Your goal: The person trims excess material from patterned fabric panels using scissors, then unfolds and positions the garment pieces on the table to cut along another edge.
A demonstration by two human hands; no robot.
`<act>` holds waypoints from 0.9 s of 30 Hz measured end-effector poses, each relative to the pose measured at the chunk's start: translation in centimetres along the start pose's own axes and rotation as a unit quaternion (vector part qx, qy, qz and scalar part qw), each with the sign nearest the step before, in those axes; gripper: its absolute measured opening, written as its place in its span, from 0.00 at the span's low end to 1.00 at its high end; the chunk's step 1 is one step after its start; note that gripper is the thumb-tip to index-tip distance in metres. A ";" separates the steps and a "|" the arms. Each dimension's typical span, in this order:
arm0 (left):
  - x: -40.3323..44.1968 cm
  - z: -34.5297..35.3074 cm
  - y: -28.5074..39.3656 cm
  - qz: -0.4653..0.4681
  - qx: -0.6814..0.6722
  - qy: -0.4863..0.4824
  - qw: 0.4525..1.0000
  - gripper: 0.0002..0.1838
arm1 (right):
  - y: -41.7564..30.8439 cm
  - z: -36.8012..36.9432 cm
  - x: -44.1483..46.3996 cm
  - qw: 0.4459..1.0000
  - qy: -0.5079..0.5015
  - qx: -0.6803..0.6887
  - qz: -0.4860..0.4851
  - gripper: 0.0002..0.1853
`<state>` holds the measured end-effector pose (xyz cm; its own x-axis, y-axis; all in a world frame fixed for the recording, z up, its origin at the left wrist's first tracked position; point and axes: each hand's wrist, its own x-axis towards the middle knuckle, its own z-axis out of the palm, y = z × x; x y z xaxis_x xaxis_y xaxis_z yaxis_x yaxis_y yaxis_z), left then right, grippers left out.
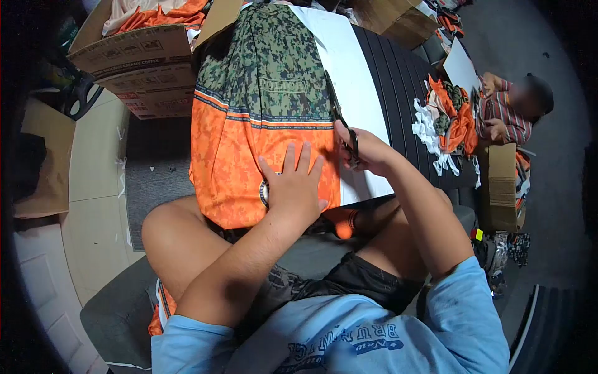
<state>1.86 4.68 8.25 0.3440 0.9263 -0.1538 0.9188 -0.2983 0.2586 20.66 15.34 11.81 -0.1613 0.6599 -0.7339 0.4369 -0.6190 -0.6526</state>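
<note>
A printed fabric piece, green camouflage on its far part and orange nearer me, lies over a white board. My left hand rests flat on the orange part with fingers spread, partly covering a round dark emblem. At the fabric's right edge, my right hand is closed around the handles of a pair of black scissors. The scissor blades point away from me along that edge, beside the camouflage part. Whether the blades are parted, I cannot tell.
A cardboard box holding orange cloth stands at the upper left. Fabric scraps pile on the black ribbed surface at right. Beyond them sits a person in a striped sleeve. An open box is below that person.
</note>
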 end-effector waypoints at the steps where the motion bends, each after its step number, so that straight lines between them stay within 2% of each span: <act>1: 0.0 0.0 0.0 0.000 -0.001 -0.003 1.000 0.47 | -0.1 -0.1 0.3 1.000 -0.002 0.003 -0.002 0.33; 14: 0.0 -0.6 0.1 -0.007 -0.013 -0.029 0.999 0.45 | -1.9 -0.8 2.3 1.000 0.002 0.019 -0.015 0.33; 19: 0.0 -0.2 0.0 -0.001 -0.001 -0.002 1.000 0.47 | -2.7 -1.5 3.4 1.000 -0.001 0.026 -0.016 0.31; 23: 0.1 -0.5 0.1 -0.004 -0.017 -0.026 1.000 0.46 | -2.4 -2.5 3.7 0.999 -0.019 -0.032 -0.015 0.29; 27: -0.1 0.1 -0.3 0.013 -0.022 0.001 1.000 0.45 | -2.1 -3.5 1.1 0.998 -0.004 0.041 -0.039 0.28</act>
<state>1.52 4.69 8.09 0.3674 0.9187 -0.1448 0.8999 -0.3117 0.3050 22.63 18.88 13.01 -0.2000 0.7045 -0.6809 0.3489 -0.5982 -0.7214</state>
